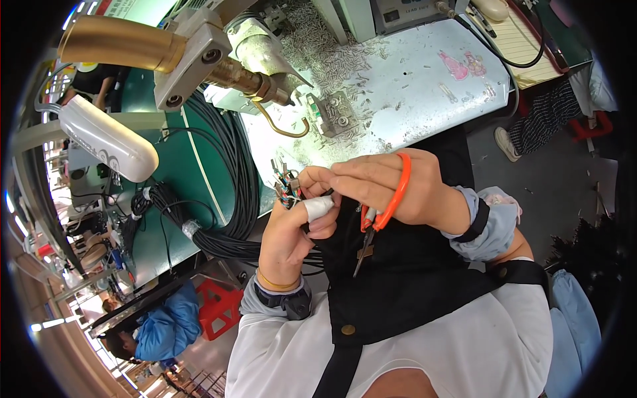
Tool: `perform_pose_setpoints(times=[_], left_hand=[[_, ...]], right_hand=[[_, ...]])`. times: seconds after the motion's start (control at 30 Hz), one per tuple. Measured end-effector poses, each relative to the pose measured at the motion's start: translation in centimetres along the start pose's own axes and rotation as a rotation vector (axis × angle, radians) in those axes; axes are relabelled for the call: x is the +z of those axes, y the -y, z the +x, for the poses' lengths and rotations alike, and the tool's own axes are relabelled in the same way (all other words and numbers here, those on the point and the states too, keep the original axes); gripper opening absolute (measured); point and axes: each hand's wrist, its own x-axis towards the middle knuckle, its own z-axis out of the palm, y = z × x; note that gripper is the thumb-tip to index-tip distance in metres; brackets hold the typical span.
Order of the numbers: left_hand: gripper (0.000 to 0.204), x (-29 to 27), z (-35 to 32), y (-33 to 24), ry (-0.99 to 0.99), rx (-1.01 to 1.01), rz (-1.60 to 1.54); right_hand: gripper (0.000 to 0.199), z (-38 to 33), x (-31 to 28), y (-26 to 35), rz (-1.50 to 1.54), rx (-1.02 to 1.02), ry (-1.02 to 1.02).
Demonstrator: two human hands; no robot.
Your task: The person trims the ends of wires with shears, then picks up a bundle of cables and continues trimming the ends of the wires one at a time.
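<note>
My left hand (pixel 286 229), with white tape around the thumb, is closed on the end of a black cable (pixel 330 192). Thin coloured wires with small metal ends (pixel 286 184) fan out beside its fingers. Against it, my right hand (pixel 398 186) meets the cable with its fingertips. Orange-handled scissors (pixel 400 189) hang in that same hand, one loop around the fingers and the narrow blades pointing down over my black apron (pixel 411 278). Where the fingers meet, part of the cable is hidden.
Ahead stands a brass-coloured soldering tool (pixel 123 43) on a clamp, above a metal fixture (pixel 334 114). Small metal pieces (pixel 318 56) litter the pale work plate (pixel 424 93). A white lamp (pixel 109 139) and coiled black cables (pixel 229 166) lie left. Another person (pixel 166 325) sits lower left.
</note>
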Motion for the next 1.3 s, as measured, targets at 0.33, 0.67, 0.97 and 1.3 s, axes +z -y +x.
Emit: perform_pose_setpoints(times=[0.33, 0.67, 0.97, 1.3], left_hand=[[0.021, 0.2, -0.1, 0.2, 0.000, 0.007, 0.034], [0.021, 1.3, 0.2, 3.1, -0.291, 0.627, 0.826], [0.018, 2.2, -0.2, 2.9, -0.400, 0.589, 0.541], [0.016, 1.5, -0.4, 2.5, -0.365, 0.462, 0.375]], right_hand=[[0.026, -0.7, -0.1, 0.7, 0.123, 0.100, -0.004], [0.017, -1.0, 0.1, 2.4, 0.354, 0.495, 0.053], [0.009, -0.1, -0.1, 3.1, 1.106, 0.951, -0.012], [0.020, -0.4, -0.9, 2.8, 0.762, 0.823, 0.057]])
